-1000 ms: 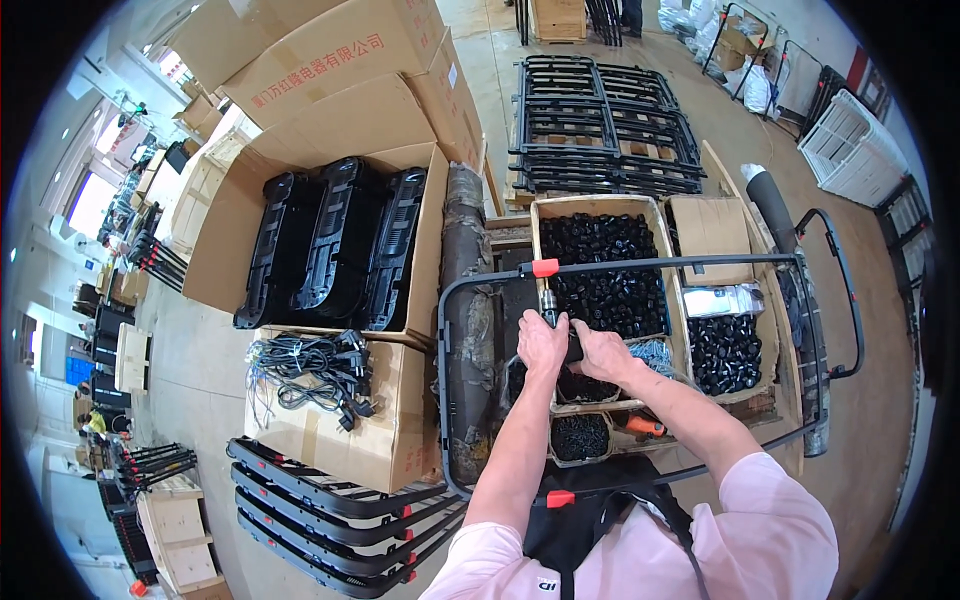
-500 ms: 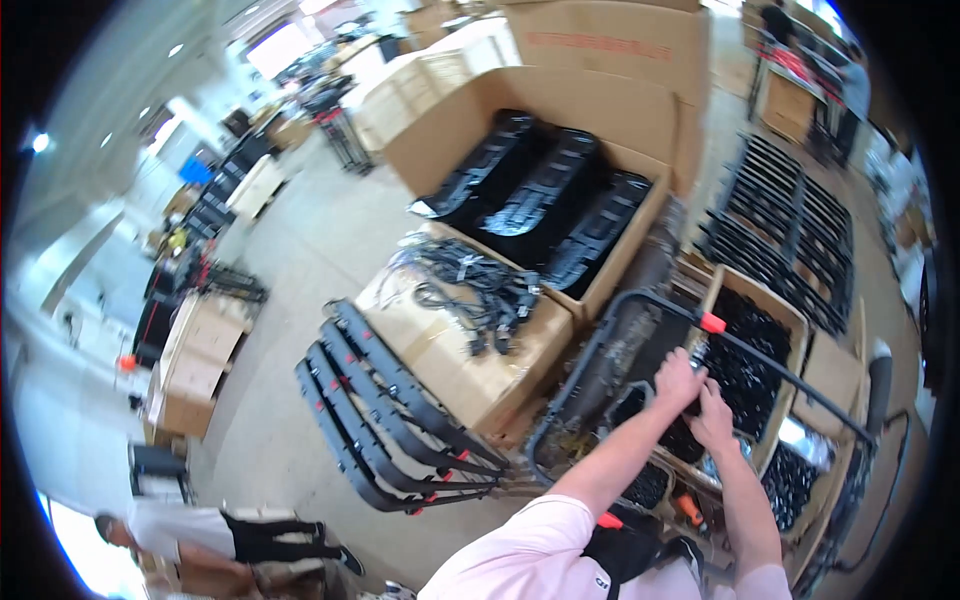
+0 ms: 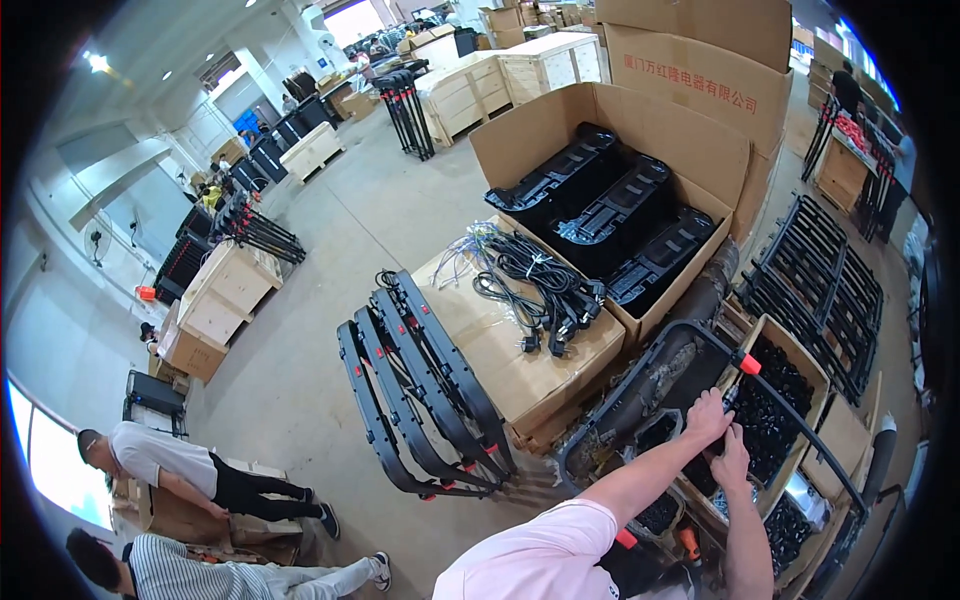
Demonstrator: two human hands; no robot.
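My left hand (image 3: 706, 414) and my right hand (image 3: 735, 462) are held close together over an open carton of small black parts (image 3: 778, 398), which sits in a black tubular cart (image 3: 640, 352). The left hand is just below the cart's bar with an orange cap (image 3: 750, 364). Its fingers are curled, and something dark lies between the two hands. I cannot make out what it is or whether either hand grips it. More cartons of black parts (image 3: 790, 525) lie further along the cart.
A sealed carton to the left carries a bundle of black cables (image 3: 535, 280). Behind it is an open carton of long black housings (image 3: 620, 210). Black frames (image 3: 420, 385) lean on the floor, black grids (image 3: 820, 280) are stacked on the right, and two people (image 3: 170, 465) bend over at lower left.
The view has swung left and outward, bringing the floor, the leaning frames and the two people into sight. My hands stay together over the carton in the cart.
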